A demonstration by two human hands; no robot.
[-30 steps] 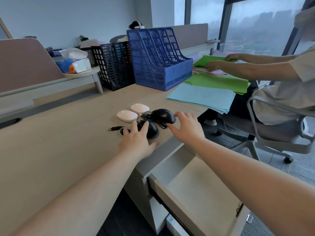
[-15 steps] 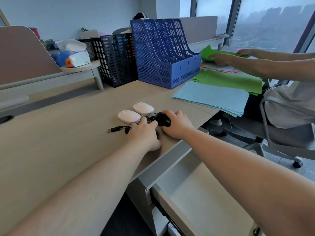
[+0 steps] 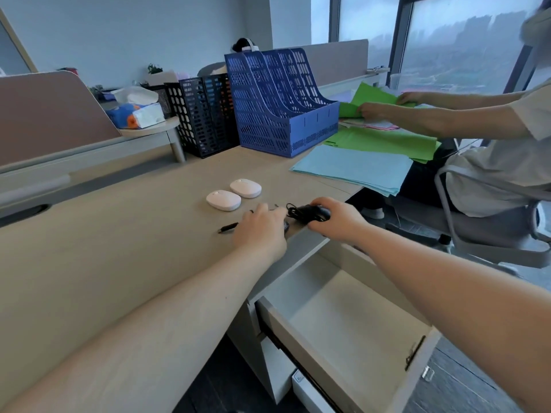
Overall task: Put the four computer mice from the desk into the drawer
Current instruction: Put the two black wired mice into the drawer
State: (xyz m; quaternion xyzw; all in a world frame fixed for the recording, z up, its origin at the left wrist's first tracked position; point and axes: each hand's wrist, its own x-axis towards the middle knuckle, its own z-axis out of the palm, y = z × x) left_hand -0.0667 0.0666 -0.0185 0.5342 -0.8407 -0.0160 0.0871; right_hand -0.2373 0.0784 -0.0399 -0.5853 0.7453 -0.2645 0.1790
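Two white mice lie side by side on the wooden desk (image 3: 119,234), one nearer (image 3: 223,200) and one farther (image 3: 246,188). My right hand (image 3: 337,220) is shut on a black wired mouse (image 3: 313,213) with its bundled cable, at the desk's front edge above the open drawer (image 3: 343,317). My left hand (image 3: 262,231) covers a second black mouse, of which only a sliver (image 3: 286,225) shows; its USB plug (image 3: 228,228) sticks out to the left. The drawer's light inside shows nothing in it.
A blue file rack (image 3: 277,102) and a black mesh rack (image 3: 205,111) stand at the back of the desk. Light blue (image 3: 351,171) and green paper stacks (image 3: 384,141) lie to the right, where another person on a grey chair (image 3: 492,231) handles sheets. A tissue box (image 3: 137,113) sits on a shelf.
My right hand has carried the black mouse to the right, over the desk edge toward the drawer. My left hand has closed over the other black mouse and stayed on the desk.
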